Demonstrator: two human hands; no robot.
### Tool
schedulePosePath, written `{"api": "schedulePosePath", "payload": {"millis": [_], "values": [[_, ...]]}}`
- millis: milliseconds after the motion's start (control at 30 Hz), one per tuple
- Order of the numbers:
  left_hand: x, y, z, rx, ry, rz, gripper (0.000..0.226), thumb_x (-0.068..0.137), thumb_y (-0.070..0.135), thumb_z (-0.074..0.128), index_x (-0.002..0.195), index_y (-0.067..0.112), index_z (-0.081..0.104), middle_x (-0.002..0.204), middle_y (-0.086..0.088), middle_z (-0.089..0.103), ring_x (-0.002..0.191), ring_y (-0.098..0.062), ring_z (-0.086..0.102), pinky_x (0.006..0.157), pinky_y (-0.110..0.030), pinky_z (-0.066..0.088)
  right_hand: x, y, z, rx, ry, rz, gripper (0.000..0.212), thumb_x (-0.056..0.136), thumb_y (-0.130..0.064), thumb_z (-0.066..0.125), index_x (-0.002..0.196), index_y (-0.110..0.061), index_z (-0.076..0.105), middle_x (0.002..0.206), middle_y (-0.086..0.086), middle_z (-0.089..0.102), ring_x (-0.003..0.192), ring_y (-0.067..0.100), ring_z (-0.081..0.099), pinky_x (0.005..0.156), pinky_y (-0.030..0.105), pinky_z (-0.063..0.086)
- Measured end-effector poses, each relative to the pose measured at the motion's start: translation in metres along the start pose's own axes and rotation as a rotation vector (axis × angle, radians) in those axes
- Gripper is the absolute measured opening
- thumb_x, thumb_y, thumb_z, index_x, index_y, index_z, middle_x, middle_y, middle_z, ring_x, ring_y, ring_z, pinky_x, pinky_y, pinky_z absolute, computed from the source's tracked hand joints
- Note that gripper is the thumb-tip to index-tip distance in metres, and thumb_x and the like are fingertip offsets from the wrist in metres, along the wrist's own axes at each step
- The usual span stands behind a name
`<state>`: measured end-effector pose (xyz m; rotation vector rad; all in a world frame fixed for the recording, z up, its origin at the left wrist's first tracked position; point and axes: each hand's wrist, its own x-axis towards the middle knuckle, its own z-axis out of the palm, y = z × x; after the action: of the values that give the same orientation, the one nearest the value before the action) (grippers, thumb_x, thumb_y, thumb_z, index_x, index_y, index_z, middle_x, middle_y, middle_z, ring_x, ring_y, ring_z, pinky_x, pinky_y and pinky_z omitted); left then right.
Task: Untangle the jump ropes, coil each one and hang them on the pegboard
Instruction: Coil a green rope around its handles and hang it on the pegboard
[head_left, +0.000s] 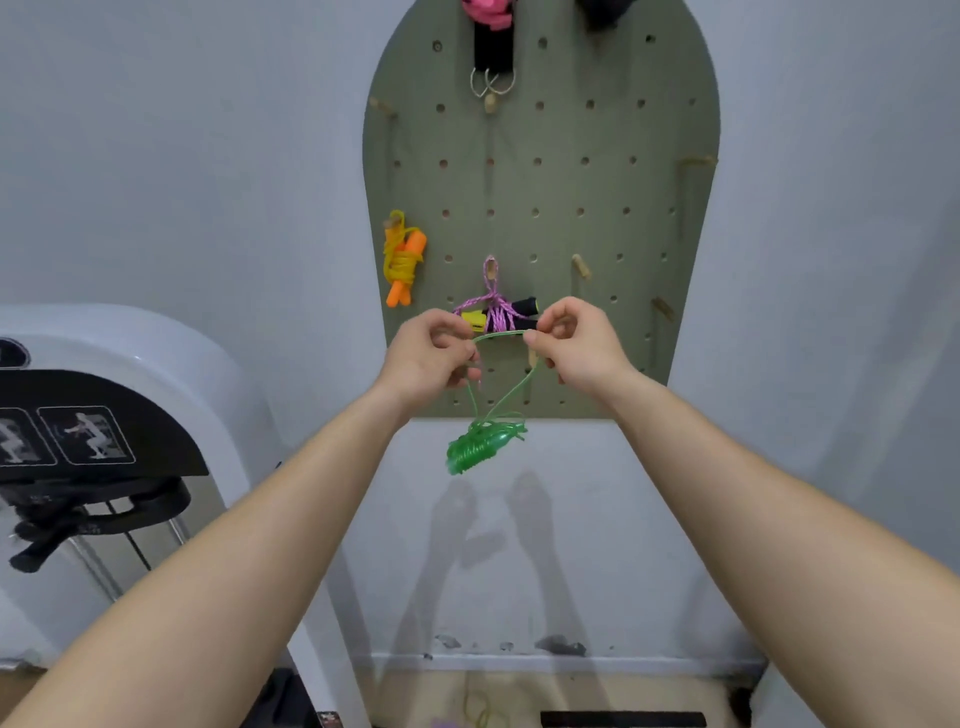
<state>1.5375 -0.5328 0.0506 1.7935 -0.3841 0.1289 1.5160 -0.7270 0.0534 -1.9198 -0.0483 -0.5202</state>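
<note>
- The left hand (431, 353) and right hand (571, 340) were both raised in front of the lower pegboard (571, 182). Each pinched green cord between thumb and fingertips, with the other fingers curled
- Between the two pinches a short loop (501, 335) of the green jump rope (480, 447) was held open. Two strands ran down from it to the coiled bundle, which hung free below the hands, about level with the board's bottom edge
- Two other ropes were found hung on pegs: a yellow rope (402, 257) with orange handles at the board's left edge, and a pink-purple rope (496, 312) near the middle, just behind the hands
- Judgement: untangling and coiling of the green rope appeared complete, and the step in hand was hanging it
- A bare wooden peg (581, 266) stood above and to the right of the loop. A second peg (532, 357) showed just under the loop, partly hidden
- The next move would call for holding the loop spread, carrying it over a free peg's tip, and releasing both pinches only once the cord sat behind it. The wrap looked loose at its top and might slip
</note>
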Motion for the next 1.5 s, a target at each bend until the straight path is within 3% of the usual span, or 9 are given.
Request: {"api": "schedulePosePath", "payload": {"millis": [167,333,467,600,733,867,1100,1300,1500], "values": [[0.046,0.012,0.017,0.134,-0.032,0.075,0.022,0.095,-0.004,0.056,0.086,0.014,0.063,0.086,-0.009,0.067,0.07,-0.026,0.075,0.06,-0.034,0.058,0.041,-0.003,-0.012,-0.052,-0.015,-0.034,0.027,0.094,0.002,0.057,0.08,-0.02,0.059,0.074,0.0,0.057,0.064,0.023,0.055,0.052,0.031,0.051],[0.103,0.008,0.035,0.261,-0.085,0.156,0.027,0.094,-0.002,0.056,0.082,0.017,0.071,0.076,-0.003,0.07,0.057,-0.009,0.069,0.057,-0.022,0.054,0.084,0.014,-0.02,-0.15,0.04,0.004,0.035,0.093,0.003,0.05,0.079,-0.02,0.072,0.073,-0.005,0.064,0.067,0.021,0.058,0.068,0.043,0.057],[0.151,0.004,0.059,0.328,-0.159,0.231,0.021,0.092,0.006,0.062,0.094,0.021,0.077,0.084,0.01,0.071,0.075,-0.003,0.064,0.079,-0.021,0.052,0.114,0.036,-0.034,-0.271,0.139,0.035,0.031,0.097,-0.003,0.051,0.096,-0.02,0.077,0.073,-0.017,0.06,0.059,0.001,0.052,0.066,0.024,0.046],[0.189,0.001,0.09,0.289,-0.208,0.211,0.024,0.09,0.011,0.059,0.104,0.023,0.075,0.098,0.004,0.073,0.076,-0.014,0.065,0.084,-0.034,0.058,0.145,0.047,-0.048,-0.402,0.16,0.049,0.032,0.097,-0.004,0.048,0.109,-0.013,0.076,0.07,-0.017,0.058,0.058,-0.002,0.048,0.054,0.006,0.034],[0.221,-0.003,0.122,0.334,-0.212,0.194,0.031,0.093,0.012,0.056,0.121,0.015,0.07,0.113,-0.004,0.073,0.102,-0.021,0.066,0.091,-0.023,0.047,0.183,0.067,-0.06,-0.478,0.194,0.054,0.03,0.094,-0.012,0.05,0.106,-0.009,0.077,0.109,0.008,0.075,0.103,0.024,0.068,0.086,0.027,0.05],[0.25,-0.013,0.147,0.352,-0.159,0.131,0.034,0.094,0.014,0.056,0.126,0.014,0.068,0.123,-0.003,0.069,0.115,-0.02,0.062,0.098,-0.023,0.043,0.215,0.088,-0.065,-0.412,0.179,0.071,0.04,0.092,-0.025,0.05,0.104,0.009,0.067,0.111,0.028,0.066,0.109,0.043,0.059,0.092,0.05,0.051],[0.284,-0.026,0.166,0.401,-0.12,0.043,0.039,0.093,0.017,0.059,0.131,0.012,0.064,0.131,-0.002,0.066,0.123,-0.021,0.058,0.102,-0.024,0.04,0.249,0.11,-0.064,-0.149,0.101,0.159,0.043,0.104,-0.038,0.044,0.115,-0.006,0.071,0.124,0.008,0.067,0.116,0.024,0.06,0.105,0.042,0.043],[0.28,-0.028,0.168,0.467,-0.191,-0.024,0.044,0.094,0.02,0.062,0.136,0.01,0.06,0.137,-0.005,0.062,0.13,-0.022,0.054,0.108,-0.026,0.037,0.245,0.114,-0.068,-0.201,0.006,0.151,0.05,0.105,-0.039,0.041,0.11,0.002,0.069,0.12,0.02,0.068,0.113,0.033,0.062,0.098,0.04,0.045],[0.243,-0.024,0.152,0.648,-0.149,0.026,0.037,0.092,0.021,0.058,0.127,0.017,0.067,0.123,-0.008,0.069,0.113,-0.026,0.063,0.092,-0.024,0.045,0.22,0.112,-0.079,-0.338,-0.028,0.13,0.033,0.103,-0.029,0.049,0.114,-0.005,0.069,0.115,0.011,0.07,0.11,0.027,0.062,0.087,0.031,0.042]]}}
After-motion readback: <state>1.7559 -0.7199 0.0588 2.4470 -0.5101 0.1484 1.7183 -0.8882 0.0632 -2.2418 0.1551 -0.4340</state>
